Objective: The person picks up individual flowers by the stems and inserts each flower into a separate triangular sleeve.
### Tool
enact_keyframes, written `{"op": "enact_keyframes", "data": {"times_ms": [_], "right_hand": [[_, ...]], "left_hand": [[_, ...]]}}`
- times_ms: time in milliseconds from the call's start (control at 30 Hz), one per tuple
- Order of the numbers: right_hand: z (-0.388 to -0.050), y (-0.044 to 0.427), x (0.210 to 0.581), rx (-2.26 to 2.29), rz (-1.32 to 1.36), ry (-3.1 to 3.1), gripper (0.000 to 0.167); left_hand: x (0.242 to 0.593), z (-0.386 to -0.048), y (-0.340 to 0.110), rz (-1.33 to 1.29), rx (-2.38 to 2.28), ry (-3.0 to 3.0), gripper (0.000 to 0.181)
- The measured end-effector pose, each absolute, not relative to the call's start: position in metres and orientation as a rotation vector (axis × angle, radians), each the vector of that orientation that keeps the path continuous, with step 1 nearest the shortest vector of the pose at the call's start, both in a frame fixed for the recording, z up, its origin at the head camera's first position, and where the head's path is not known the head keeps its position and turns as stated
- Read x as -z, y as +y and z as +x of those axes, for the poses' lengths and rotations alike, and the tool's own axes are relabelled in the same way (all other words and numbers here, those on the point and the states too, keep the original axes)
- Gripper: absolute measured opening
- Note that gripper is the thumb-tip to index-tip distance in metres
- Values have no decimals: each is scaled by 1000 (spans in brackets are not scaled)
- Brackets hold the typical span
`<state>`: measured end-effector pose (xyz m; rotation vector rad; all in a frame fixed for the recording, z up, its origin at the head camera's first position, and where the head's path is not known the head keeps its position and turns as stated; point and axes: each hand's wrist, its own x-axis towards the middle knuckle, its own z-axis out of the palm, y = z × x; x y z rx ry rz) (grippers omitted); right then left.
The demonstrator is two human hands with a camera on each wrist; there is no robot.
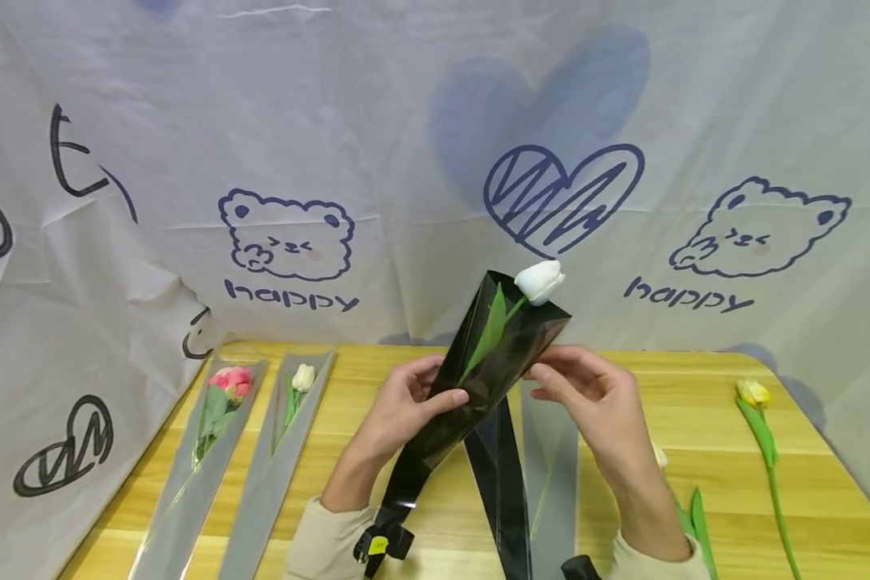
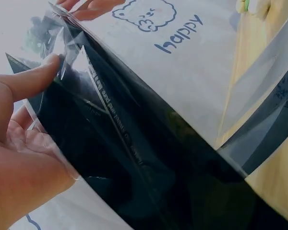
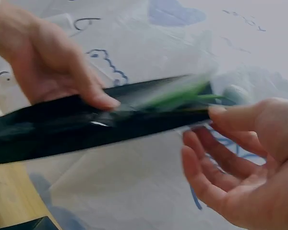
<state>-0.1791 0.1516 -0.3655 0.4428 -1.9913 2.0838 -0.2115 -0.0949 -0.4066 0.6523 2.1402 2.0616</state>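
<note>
A white tulip [image 1: 540, 282] with a green leaf [image 1: 489, 330] stands in a black flower sleeve [image 1: 471, 403], its bloom sticking out above the sleeve's open top. The sleeve is held tilted over the table, top toward the upper right. My left hand [image 1: 409, 407] grips the sleeve about mid-length, thumb across the front and fingers behind. At the right edge near the top, my right hand [image 1: 598, 399] pinches the sleeve between thumb and index finger; in the right wrist view the other fingers [image 3: 199, 177] curl loosely below. The tulip looks blurred there.
On the wooden table [image 1: 362, 387], a wrapped pink flower [image 1: 230, 380] and a wrapped white tulip [image 1: 303, 379] lie left. Another black sleeve [image 1: 500, 483] and a grey sleeve [image 1: 554, 483] lie below the hands. A yellow tulip [image 1: 754, 393] lies right. Behind hangs a printed cloth [image 1: 406, 121].
</note>
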Motion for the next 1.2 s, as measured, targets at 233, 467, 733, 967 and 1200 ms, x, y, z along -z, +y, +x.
{"op": "enact_keyframes", "data": {"times_ms": [233,467,733,967,1200], "right_hand": [[-173,137,361,-1789,398,-1874,5],[-175,136,361,-1810,452,-1844,8],[-180,135,373,-1855,492,-2184,21],[-182,129,380,-1696,446,-2344,21],[-180,129,379,-1593,432,-2201,23]], "left_hand": [[403,-210,-91,663,-2052,2096,43],[406,-211,-86,480,-2140,2204,21],[407,-209,-83,361,-2310,2193,15],[404,-208,-86,358,-2378,2197,12],[399,-206,-88,427,-2397,2203,17]]}}
